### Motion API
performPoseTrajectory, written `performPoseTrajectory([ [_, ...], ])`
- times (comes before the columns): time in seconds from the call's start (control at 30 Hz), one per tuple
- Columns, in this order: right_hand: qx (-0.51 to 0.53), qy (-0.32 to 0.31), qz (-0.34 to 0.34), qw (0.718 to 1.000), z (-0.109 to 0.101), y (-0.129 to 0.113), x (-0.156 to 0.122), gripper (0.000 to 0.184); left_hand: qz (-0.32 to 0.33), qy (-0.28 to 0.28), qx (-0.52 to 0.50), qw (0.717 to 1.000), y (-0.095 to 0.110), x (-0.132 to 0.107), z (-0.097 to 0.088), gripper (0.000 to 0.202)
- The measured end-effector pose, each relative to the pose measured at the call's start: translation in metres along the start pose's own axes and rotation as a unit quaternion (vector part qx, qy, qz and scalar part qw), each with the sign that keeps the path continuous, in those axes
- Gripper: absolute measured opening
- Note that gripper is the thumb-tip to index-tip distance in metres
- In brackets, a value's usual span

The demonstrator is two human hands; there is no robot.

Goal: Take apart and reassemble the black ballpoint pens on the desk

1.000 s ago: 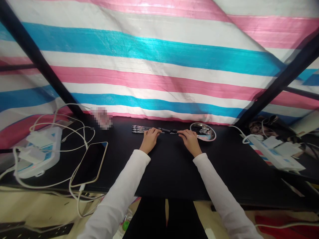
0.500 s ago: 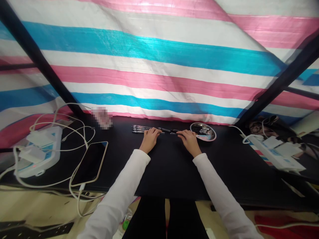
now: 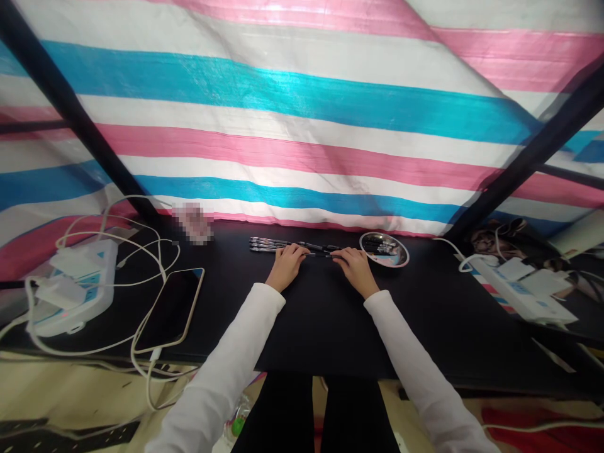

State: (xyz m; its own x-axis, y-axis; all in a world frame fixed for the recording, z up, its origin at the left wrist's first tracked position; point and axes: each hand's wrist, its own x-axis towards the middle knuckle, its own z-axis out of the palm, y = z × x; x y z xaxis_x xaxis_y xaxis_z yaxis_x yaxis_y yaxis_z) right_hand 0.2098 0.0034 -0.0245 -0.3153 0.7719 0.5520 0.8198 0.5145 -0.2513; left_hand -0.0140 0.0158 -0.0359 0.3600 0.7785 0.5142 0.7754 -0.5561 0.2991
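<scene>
A slim black pen (image 3: 321,255) lies level between my two hands, low over the black desk. My left hand (image 3: 285,264) pinches its left part, and my right hand (image 3: 355,267) has the right end between closed fingers. Just behind the hands, several dark pens with clear, shiny ends (image 3: 263,244) lie side by side, partly covered by my left hand. To the right of my right hand stands a round metal bowl (image 3: 401,258) with several black, pen-like pieces (image 3: 377,244) in it.
On the left, a phone (image 3: 170,309) with a charging cable lies beside a white power strip (image 3: 78,286) and loose white cables. Another power strip (image 3: 528,292) sits on the right. Striped sheeting (image 3: 302,151) hangs behind the desk, with dark frame poles on both sides.
Both hands have shifted slightly, and the pen between them has come a little nearer to me, apart from the row behind. The bowl stays in place.
</scene>
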Motion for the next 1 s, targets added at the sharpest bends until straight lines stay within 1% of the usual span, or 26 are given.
performPoseTrajectory([
  [0.13,0.018,-0.022,-0.010,1.000,0.004,-0.005,0.000,0.019,0.031,-0.032,-0.019,0.999,0.005,0.000,0.001,0.023],
  [0.23,0.032,-0.025,-0.014,0.999,0.006,-0.007,-0.001,0.018,0.040,-0.042,-0.028,0.998,0.006,0.000,0.002,0.024],
  [0.57,0.043,-0.019,-0.001,0.999,0.006,-0.006,0.000,0.018,0.072,-0.046,-0.043,0.995,0.001,0.001,0.002,0.026],
  [0.73,0.088,-0.029,0.008,0.996,0.009,-0.008,-0.001,0.018,0.091,-0.043,-0.039,0.994,0.003,0.001,0.000,0.027],
  [0.87,0.143,-0.019,0.039,0.989,0.007,-0.012,0.001,0.017,0.092,-0.035,-0.028,0.995,0.004,0.002,-0.001,0.027],
  [1.0,0.228,-0.026,0.096,0.969,0.004,-0.016,0.002,0.020,0.095,-0.020,-0.017,0.995,0.005,0.002,-0.003,0.028],
])
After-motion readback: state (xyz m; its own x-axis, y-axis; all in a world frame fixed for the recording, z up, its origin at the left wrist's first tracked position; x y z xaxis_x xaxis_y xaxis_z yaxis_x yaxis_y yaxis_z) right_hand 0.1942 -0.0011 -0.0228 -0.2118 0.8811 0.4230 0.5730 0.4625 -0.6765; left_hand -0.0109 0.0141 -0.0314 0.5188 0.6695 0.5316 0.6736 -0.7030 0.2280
